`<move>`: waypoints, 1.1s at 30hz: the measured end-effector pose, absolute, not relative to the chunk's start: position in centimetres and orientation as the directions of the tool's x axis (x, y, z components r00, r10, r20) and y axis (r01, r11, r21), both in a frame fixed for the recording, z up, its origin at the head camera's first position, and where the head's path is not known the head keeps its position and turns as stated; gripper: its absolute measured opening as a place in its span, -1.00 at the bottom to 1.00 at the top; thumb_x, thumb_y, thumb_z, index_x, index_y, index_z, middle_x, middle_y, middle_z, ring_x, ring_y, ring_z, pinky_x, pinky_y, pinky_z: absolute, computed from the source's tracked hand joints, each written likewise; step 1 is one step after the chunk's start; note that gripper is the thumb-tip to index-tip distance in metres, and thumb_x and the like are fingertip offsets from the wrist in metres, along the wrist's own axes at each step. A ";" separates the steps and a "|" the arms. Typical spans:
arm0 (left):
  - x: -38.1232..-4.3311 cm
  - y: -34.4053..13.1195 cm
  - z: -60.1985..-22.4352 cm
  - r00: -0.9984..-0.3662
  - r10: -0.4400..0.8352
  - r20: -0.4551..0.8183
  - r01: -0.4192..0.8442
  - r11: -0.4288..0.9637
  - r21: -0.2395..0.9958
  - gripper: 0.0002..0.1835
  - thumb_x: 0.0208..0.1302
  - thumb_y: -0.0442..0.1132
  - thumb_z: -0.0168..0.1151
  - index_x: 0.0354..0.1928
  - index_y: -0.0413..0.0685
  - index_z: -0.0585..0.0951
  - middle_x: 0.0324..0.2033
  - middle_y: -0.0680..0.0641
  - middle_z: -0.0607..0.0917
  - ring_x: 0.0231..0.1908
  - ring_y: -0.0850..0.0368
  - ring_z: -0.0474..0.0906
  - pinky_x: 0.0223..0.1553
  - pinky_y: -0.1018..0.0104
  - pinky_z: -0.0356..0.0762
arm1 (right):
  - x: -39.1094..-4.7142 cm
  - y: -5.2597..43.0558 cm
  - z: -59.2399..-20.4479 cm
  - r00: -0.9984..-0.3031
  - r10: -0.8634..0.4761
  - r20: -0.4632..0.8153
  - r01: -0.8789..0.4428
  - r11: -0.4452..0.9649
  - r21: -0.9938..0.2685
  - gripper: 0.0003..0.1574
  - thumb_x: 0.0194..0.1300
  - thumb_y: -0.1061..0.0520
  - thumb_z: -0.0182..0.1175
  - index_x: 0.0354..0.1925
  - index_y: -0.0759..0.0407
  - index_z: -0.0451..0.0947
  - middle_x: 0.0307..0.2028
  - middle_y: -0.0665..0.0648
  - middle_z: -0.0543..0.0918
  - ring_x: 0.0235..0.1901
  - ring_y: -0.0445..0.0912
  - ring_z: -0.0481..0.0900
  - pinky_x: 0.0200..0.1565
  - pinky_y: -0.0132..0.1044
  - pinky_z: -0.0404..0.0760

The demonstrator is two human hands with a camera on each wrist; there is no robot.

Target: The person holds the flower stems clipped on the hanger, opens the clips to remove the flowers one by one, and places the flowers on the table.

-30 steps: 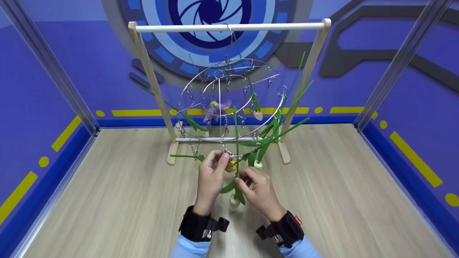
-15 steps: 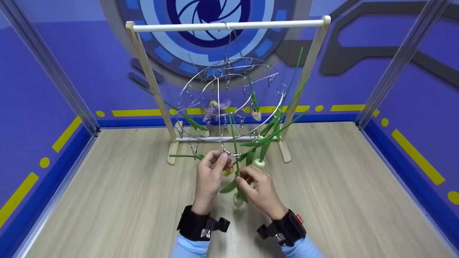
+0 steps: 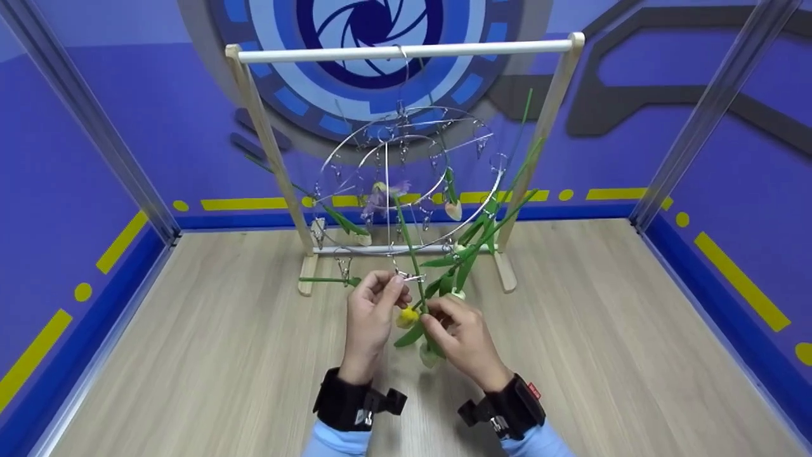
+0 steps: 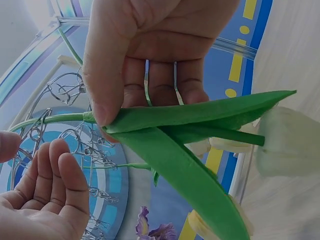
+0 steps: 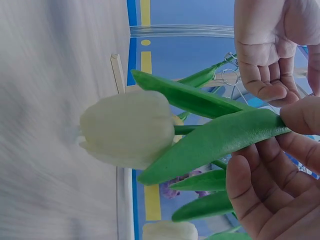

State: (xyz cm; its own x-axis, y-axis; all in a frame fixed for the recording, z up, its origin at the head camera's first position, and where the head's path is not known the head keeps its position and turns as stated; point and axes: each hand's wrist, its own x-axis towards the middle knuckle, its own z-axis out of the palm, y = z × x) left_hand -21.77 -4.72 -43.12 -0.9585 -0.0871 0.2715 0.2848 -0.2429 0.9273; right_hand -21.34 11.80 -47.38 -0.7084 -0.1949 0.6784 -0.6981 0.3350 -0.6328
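Observation:
In the head view my left hand (image 3: 374, 311) pinches a small metal clip (image 3: 415, 278) at the front rim of the round wire hanger (image 3: 388, 178). Just to its right, my right hand (image 3: 463, 333) pinches the green stem of a white artificial tulip (image 5: 127, 130) where the leaves begin. The blossom hangs downward, and the stem rises past the clip, leaning left. From the left wrist, my right thumb and fingers (image 4: 105, 112) show on the stem, my left hand (image 4: 47, 195) lower left. A yellow flower (image 3: 408, 317) hangs between the hands.
The hanger hooks over the bar of a wooden stand (image 3: 406, 52). Several flowers hang from its other clips, among them a purple one (image 3: 384, 193), a peach tulip (image 3: 453, 210) and white tulips at the right. Blue patterned walls (image 3: 89, 152) enclose the wooden table (image 3: 222, 355).
The held tulip's stem top has tilted left, while its blossom has shifted slightly right. The yellow flower has swung lower, showing below the left fingers. Both hands keep their grip.

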 end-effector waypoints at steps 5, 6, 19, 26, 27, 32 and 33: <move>-21.7 -4.7 -43.0 -0.958 -0.084 0.273 0.286 -0.257 0.923 -0.91 0.45 -0.43 0.18 -0.20 -0.38 0.57 -0.40 -0.09 0.67 -0.39 0.17 0.62 -0.28 0.37 0.63 | -21.4 11.9 -47.2 -0.704 -0.194 0.684 -0.703 0.330 -0.630 -0.84 0.24 0.40 0.35 -0.17 0.32 0.69 -0.35 0.01 0.70 -0.42 -0.19 0.59 -0.41 -0.36 0.63; -21.7 -4.8 -43.0 -0.959 -0.083 0.272 0.284 -0.256 0.924 -0.92 0.44 -0.43 0.19 -0.20 -0.38 0.57 -0.41 -0.09 0.67 -0.39 0.16 0.61 -0.28 0.37 0.63 | -21.4 12.0 -47.2 -0.703 -0.192 0.684 -0.703 0.329 -0.630 -0.83 0.24 0.40 0.35 -0.16 0.32 0.69 -0.35 0.01 0.71 -0.42 -0.19 0.59 -0.40 -0.35 0.63; -21.7 -4.9 -43.1 -0.947 -0.084 0.310 0.321 -0.223 0.920 -0.94 0.40 -0.46 0.22 -0.24 -0.35 0.56 -0.43 -0.12 0.66 -0.43 0.17 0.61 -0.32 0.38 0.62 | -21.4 12.1 -46.9 -0.681 -0.191 0.707 -0.722 0.337 -0.604 -0.80 0.21 0.38 0.38 -0.17 0.23 0.73 -0.34 0.05 0.71 -0.43 -0.20 0.52 -0.43 -0.38 0.54; -21.7 -4.9 -42.9 -0.947 -0.097 0.307 0.322 -0.247 0.914 -0.96 0.38 -0.46 0.24 -0.26 -0.29 0.57 -0.44 -0.07 0.65 -0.44 0.16 0.60 -0.33 0.39 0.60 | -21.4 12.3 -46.8 -0.683 -0.183 0.707 -0.720 0.336 -0.608 -0.82 0.21 0.38 0.39 -0.19 0.25 0.73 -0.33 0.07 0.72 -0.43 -0.19 0.54 -0.45 -0.38 0.55; -21.7 -4.9 -42.9 -0.947 -0.097 0.306 0.321 -0.248 0.914 -0.96 0.38 -0.46 0.25 -0.26 -0.29 0.57 -0.44 -0.07 0.65 -0.44 0.17 0.60 -0.33 0.38 0.60 | -21.4 12.3 -46.8 -0.684 -0.186 0.705 -0.718 0.339 -0.608 -0.82 0.21 0.38 0.39 -0.19 0.25 0.73 -0.33 0.06 0.72 -0.44 -0.19 0.54 -0.45 -0.37 0.55; -21.5 -4.9 -43.0 -0.943 -0.099 0.319 0.333 -0.233 0.913 -0.92 0.39 -0.44 0.26 -0.24 -0.35 0.57 -0.44 -0.07 0.65 -0.43 0.16 0.60 -0.32 0.38 0.60 | -21.5 12.4 -46.9 -0.688 -0.195 0.699 -0.715 0.347 -0.607 -0.83 0.20 0.38 0.39 -0.21 0.25 0.72 -0.35 0.03 0.70 -0.42 -0.19 0.55 -0.39 -0.35 0.57; -21.5 -5.0 -43.0 -0.942 -0.100 0.321 0.336 -0.232 0.913 -0.92 0.39 -0.43 0.26 -0.23 -0.36 0.57 -0.44 -0.07 0.65 -0.43 0.16 0.60 -0.32 0.38 0.60 | -21.5 12.4 -46.9 -0.688 -0.197 0.698 -0.715 0.348 -0.607 -0.83 0.20 0.39 0.39 -0.21 0.25 0.72 -0.36 0.02 0.69 -0.42 -0.19 0.55 -0.38 -0.35 0.57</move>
State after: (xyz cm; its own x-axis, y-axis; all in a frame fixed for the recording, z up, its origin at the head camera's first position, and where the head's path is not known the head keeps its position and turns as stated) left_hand -21.54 -4.95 -43.01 -0.9417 -0.1005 0.3212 0.3361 -0.2320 0.9128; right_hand -21.48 12.45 -46.93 -0.6885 -0.1968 0.6981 -0.7146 0.3481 -0.6067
